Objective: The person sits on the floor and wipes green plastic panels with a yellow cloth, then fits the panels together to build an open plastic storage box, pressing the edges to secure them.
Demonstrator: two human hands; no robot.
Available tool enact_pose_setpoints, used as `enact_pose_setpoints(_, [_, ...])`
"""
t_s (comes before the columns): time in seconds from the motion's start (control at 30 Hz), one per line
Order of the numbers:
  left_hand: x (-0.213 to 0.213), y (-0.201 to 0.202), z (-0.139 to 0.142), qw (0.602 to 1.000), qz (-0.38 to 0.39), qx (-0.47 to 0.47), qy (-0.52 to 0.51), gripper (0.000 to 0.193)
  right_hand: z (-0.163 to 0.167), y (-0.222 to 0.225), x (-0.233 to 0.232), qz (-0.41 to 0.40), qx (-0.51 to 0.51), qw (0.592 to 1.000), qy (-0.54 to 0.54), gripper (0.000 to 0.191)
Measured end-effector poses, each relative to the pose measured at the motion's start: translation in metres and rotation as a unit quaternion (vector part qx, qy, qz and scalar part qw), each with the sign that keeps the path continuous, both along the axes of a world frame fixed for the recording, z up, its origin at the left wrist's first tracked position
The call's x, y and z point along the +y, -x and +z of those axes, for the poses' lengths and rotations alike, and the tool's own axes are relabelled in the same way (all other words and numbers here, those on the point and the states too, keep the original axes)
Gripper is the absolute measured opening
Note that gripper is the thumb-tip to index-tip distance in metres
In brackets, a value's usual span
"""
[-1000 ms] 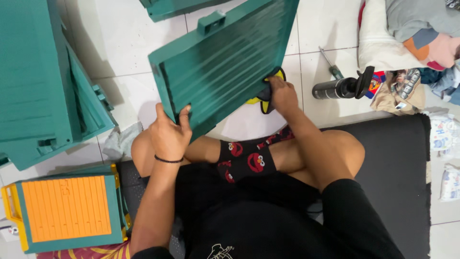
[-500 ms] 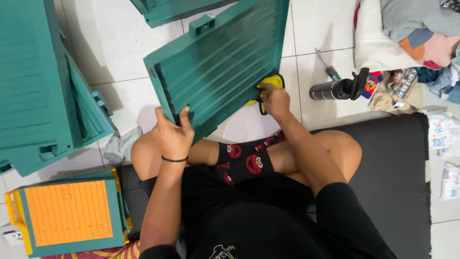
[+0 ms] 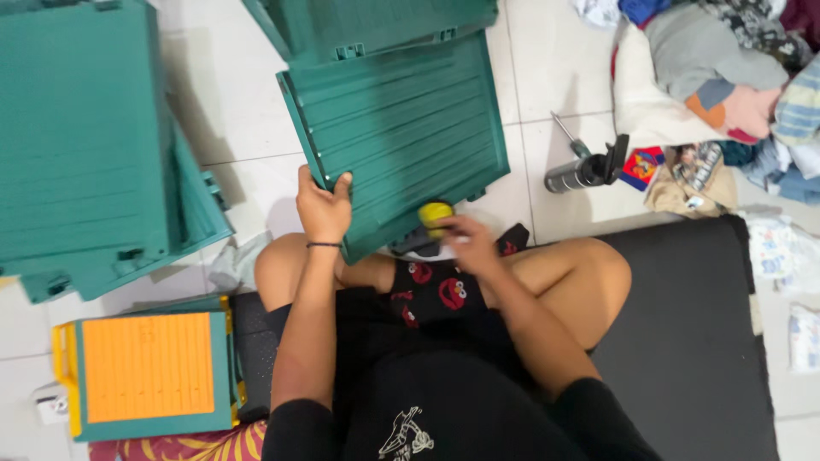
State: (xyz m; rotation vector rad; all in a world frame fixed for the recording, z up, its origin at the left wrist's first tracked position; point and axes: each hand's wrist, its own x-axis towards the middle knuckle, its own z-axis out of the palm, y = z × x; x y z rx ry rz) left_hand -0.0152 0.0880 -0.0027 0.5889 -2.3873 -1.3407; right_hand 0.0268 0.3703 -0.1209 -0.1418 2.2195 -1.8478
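Fingers of your left hand (image 3: 323,207) clamp the green slatted panel (image 3: 401,137) at its 7 o'clock corner; your right hand (image 3: 465,243), blurred, pinches a yellow tool (image 3: 435,213) at 5 o'clock.

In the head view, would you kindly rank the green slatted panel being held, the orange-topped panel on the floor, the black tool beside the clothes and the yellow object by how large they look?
1. green slatted panel
2. orange-topped panel
3. black tool
4. yellow object, blurred and partly hidden by the right hand

The held panel is raised nearer the camera, which exaggerates its lead.

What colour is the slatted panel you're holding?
Teal green; the slatted panel shows best in the head view.
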Motion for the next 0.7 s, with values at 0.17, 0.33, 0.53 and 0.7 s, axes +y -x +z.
enact_pose_setpoints(0.17, [-0.058,0.011,0.020,0.999,0.019,0.027,-0.039,0.035,0.003,0.039,0.080,-0.231,0.076,0.969,0.035,0.021])
enact_pose_setpoints(0.33, [-0.090,0.006,0.036,0.974,-0.009,0.130,-0.188,0.031,0.020,0.052,0.042,-0.200,-0.144,0.969,0.014,0.043])
enact_pose_setpoints(0.53, [-0.102,-0.007,0.036,0.932,-0.046,0.195,-0.301,0.036,0.043,0.066,0.036,-0.215,-0.131,0.927,0.279,0.043])
enact_pose_setpoints(0.7, [-0.115,-0.019,0.034,0.933,-0.105,0.225,-0.261,0.037,0.074,0.084,0.088,-0.196,-0.078,0.891,0.402,0.052])
